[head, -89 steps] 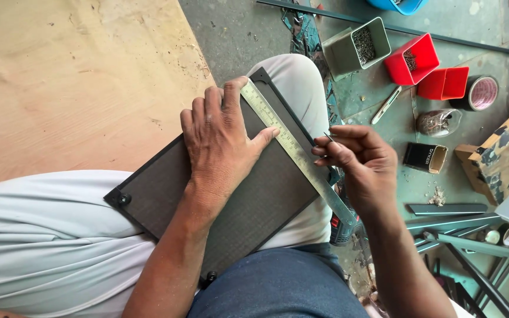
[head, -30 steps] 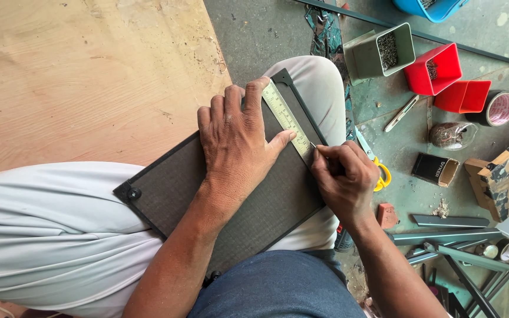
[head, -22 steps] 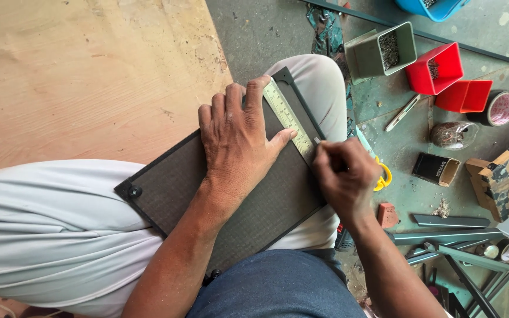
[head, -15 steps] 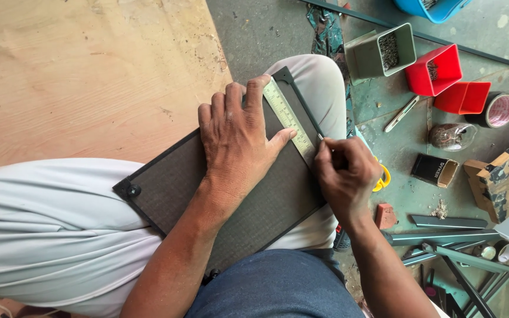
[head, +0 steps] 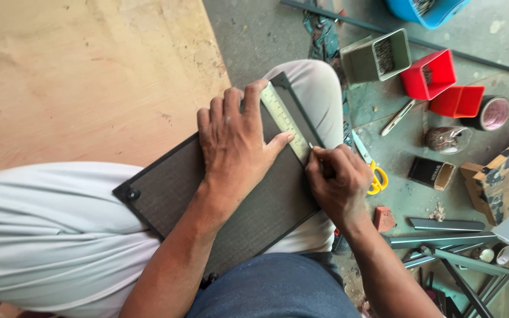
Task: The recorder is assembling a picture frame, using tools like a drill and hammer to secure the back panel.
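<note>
**A cluttered grey-green floor beside a plywood sheet**

The concrete floor (head: pixel 266 35) carries a large plywood sheet (head: pixel 78 76) on the left. To the right lie an olive bin (head: pixel 357 63) of small metal parts, two red bins (head: pixel 430 73), a blue tub (head: pixel 425 9) at the top edge, a tape roll (head: pixel 493 113), a pen (head: pixel 397 118), yellow-handled scissors (head: pixel 372 171), a small black box (head: pixel 431 172) and a reddish block (head: pixel 383 218). Grey metal strips (head: pixel 446 224) lie crossed near the lower right corner.

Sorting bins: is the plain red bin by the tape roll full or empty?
Empty: the red bin shows only bare red inside.
</note>
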